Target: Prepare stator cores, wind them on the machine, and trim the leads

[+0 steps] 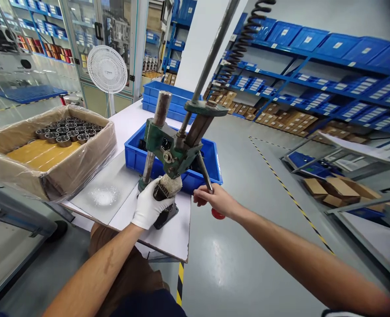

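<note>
A green hand press (175, 154) with a steel column stands on the white table. My left hand (150, 204), in a white glove, is wrapped round a dark ridged part (162, 192) under the press head. A pale, rough-looking piece (171, 185) sits at the top of that part, just below the press. My bare right hand (216, 199) is closed round the metal lever (204, 172) of the press, near its red knob (218, 214). A black base (166, 217) shows below my left hand.
A blue bin (135, 157) with dark parts stands behind the press. At the left, a plastic-lined carton (63, 176) holds several metal rings (63, 141). White powder (104, 195) lies on a grey sheet. Stacked blue trays (173, 105) and a white fan (107, 69) are farther back.
</note>
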Motion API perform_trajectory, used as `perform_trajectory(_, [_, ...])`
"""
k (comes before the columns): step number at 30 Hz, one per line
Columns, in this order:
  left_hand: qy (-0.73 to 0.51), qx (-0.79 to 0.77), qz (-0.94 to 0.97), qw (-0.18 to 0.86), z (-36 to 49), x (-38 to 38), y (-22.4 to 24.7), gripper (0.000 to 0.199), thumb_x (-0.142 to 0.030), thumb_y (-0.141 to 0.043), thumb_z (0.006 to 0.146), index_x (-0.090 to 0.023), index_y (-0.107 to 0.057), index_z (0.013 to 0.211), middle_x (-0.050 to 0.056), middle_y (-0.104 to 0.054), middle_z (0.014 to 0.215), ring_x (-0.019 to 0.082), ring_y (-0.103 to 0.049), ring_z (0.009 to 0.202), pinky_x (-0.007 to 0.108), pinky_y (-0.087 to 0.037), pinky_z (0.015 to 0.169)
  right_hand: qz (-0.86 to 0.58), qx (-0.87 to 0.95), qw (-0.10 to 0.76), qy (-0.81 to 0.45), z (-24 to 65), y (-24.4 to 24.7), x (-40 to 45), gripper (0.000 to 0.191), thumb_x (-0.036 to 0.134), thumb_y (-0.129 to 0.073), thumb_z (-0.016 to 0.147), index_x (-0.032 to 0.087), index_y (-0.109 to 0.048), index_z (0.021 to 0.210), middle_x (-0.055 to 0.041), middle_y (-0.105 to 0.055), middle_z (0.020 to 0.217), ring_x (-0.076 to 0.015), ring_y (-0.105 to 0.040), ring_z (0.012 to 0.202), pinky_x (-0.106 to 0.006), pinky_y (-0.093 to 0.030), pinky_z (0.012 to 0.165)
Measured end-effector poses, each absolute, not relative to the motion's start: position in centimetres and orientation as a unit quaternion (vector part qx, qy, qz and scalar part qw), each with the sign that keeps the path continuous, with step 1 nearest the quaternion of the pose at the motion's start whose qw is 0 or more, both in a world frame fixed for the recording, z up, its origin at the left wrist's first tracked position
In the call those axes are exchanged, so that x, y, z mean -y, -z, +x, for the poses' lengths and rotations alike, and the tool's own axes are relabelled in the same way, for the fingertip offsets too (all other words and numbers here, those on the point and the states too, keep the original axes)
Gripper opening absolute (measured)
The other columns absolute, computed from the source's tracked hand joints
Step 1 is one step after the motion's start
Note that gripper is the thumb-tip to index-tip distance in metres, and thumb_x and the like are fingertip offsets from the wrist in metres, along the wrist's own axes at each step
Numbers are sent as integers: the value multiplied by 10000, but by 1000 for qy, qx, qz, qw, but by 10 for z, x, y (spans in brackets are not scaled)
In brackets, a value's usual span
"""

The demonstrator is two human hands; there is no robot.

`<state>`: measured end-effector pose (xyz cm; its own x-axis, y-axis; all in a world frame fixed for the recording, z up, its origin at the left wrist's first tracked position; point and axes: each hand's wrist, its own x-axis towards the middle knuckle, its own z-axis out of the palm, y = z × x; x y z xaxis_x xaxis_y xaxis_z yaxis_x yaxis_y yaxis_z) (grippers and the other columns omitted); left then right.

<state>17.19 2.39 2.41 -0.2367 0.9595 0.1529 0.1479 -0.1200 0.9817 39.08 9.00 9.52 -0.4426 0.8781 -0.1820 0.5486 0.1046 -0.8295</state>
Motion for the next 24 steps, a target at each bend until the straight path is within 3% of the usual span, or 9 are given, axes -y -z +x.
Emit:
perform_trajectory(4, [-565,-553,494,361,173,-23,-25,695,-343,-833,650,-238,-575,1288,63,-699,1229,263,-659,1129,405,-527,1004,-501,728,282,-373,380,-69,-92,520,600,-559,828,175,-485,538,-27,-515,527,-125,-477,511,-265,-405,537])
perform_trajectory(9, [-571,-551,496,352,174,-23,-27,607,-286,-820,658,-248,-612,1227,51,-716,1185,259,-675,1090,400,-540,982,-475,732,353,-338,346,-27,-113,619,733,-441,843,202,-389,529,-21,-456,541,-127,-420,547,-272,-396,570])
perform_trajectory(15, [-566,-533,528,341,170,-26,-27,559,-303,-780,707,-247,-596,1231,67,-699,1200,270,-655,1120,442,-513,1013,-466,729,336,-373,348,-36,-110,623,734,-503,823,182,-473,537,-33,-516,549,-140,-488,563,-275,-436,603])
perform_trajectory(19, [-566,-539,553,289,169,-19,-31,546,-274,-799,655,-236,-635,1175,89,-687,1195,303,-627,1146,491,-478,1050,-413,744,275,-448,370,-69,-89,669,798,-537,753,171,-574,524,-77,-564,554,-180,-538,551,-323,-471,581])
perform_trajectory(20, [-564,-544,558,273,168,-17,-33,553,-269,-816,627,-232,-651,1154,92,-688,1190,309,-624,1145,491,-474,1057,-398,743,267,-468,379,-77,-89,713,844,-461,756,180,-613,545,-100,-582,571,-200,-549,535,-349,-475,550])
perform_trajectory(21, [-561,-550,562,258,166,-13,-33,551,-269,-834,600,-230,-669,1124,92,-696,1168,308,-631,1128,478,-480,1052,-395,728,275,-489,389,-83,-94,759,892,-386,740,201,-652,578,-125,-608,615,-223,-568,533,-379,-483,529])
perform_trajectory(23, [-553,-574,558,230,159,-4,-34,537,-260,-857,566,-230,-694,1077,92,-711,1110,288,-657,1063,423,-520,1001,-457,624,349,-530,405,-90,-117,670,903,-549,602,256,-725,594,-182,-648,720,-262,-616,591,-430,-508,581])
perform_trajectory(24, [-550,-591,549,216,154,2,-33,545,-250,-863,557,-225,-697,1076,100,-712,1095,276,-668,1029,394,-541,960,-491,580,399,-512,410,-91,-135,631,896,-621,505,269,-697,501,-195,-616,669,-253,-592,551,-427,-486,545])
